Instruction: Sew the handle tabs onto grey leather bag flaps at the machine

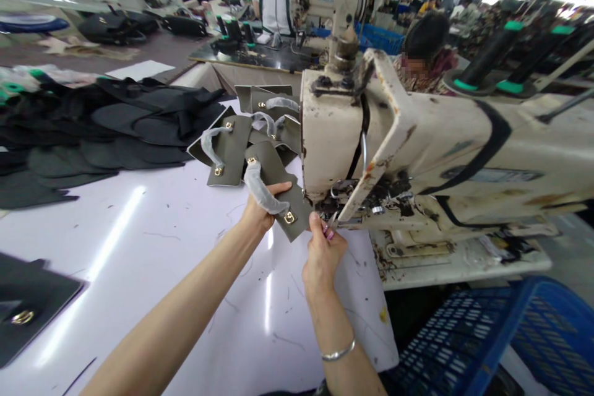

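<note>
My left hand (262, 207) grips an olive-grey bag panel (297, 201) with its thumb stretched over the top. The panel has a curved handle (260, 189) wrapped in clear plastic and held by gold buckles (289, 217). Its right edge lies by the needle area of a worn cream sewing machine (331, 130). Close to that edge, my right hand (323, 253) is closed, thumb uppermost, around what looks like small pink-handled thread snips (329, 230). The fingers partly hide them. Whether the right fingertips also pinch the panel's corner is unclear.
Similar handled panels (232, 148) lie behind the left hand. Dark cut pieces (139, 117) are heaped at the left, and a black panel (32, 303) lies nearer. Loose threads dot the white tabletop (185, 272). A blue basket (468, 334) stands lower right. Other people work beyond.
</note>
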Motion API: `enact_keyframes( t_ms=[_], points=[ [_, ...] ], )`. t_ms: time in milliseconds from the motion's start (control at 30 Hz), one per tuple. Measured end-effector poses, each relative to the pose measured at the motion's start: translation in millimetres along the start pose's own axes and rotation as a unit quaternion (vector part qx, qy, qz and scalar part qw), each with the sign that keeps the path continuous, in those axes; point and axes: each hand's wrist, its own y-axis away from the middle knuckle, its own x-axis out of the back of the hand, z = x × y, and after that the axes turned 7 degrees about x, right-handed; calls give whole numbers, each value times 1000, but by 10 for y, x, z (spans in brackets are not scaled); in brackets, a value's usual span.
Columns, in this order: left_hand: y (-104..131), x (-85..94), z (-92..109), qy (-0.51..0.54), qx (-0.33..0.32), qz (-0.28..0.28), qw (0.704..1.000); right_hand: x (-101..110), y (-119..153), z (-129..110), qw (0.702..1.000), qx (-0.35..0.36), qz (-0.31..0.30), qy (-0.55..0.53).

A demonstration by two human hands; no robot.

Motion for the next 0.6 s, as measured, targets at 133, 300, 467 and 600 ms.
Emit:
enact_keyframes(
  t_ms=[133,300,467,600],
  points=[
    [58,74,-58,14,-1,40,999,8,-24,-25,1000,-10,-3,-17],
    [128,67,-70,25,-18,74,997,16,-40,-51,998,-30,-1,-50],
    [285,15,-78,45,-41,109,992,139,28,-71,997,-18,-62,-39],
    [492,26,-167,60,-39,143,987,275,51,-48,996,-2,-87,11]
  ],
)
